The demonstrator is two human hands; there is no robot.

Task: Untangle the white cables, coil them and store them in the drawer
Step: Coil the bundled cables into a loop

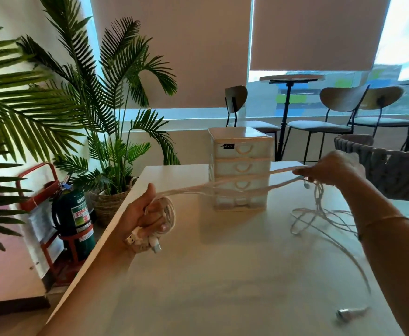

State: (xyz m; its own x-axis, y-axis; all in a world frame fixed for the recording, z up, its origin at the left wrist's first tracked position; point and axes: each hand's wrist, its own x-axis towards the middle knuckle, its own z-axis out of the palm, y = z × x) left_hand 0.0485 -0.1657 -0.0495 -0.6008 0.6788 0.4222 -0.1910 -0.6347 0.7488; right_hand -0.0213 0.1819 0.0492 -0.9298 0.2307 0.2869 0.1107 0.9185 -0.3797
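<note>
1. The white cables (235,184) run as a taut bundle between my hands, long axis left to right, passing just in front of the drawer unit (241,168) at the level of its lower drawers.
2. My left hand (147,219) is left of the drawer unit and nearer to me. Its fingers are curled round a small coil with two plug ends sticking out below.
3. My right hand (334,169) is right of the drawer unit, raised above the counter (223,275), pinching the strands at their far end.
4. Below that hand a loose tangle (319,217) lies on the counter, right of the drawer unit, with one strand trailing toward me.
5. I judge the slack sits on the right, so winding goes toward my left hand.
6. All the drawers look closed.
</note>
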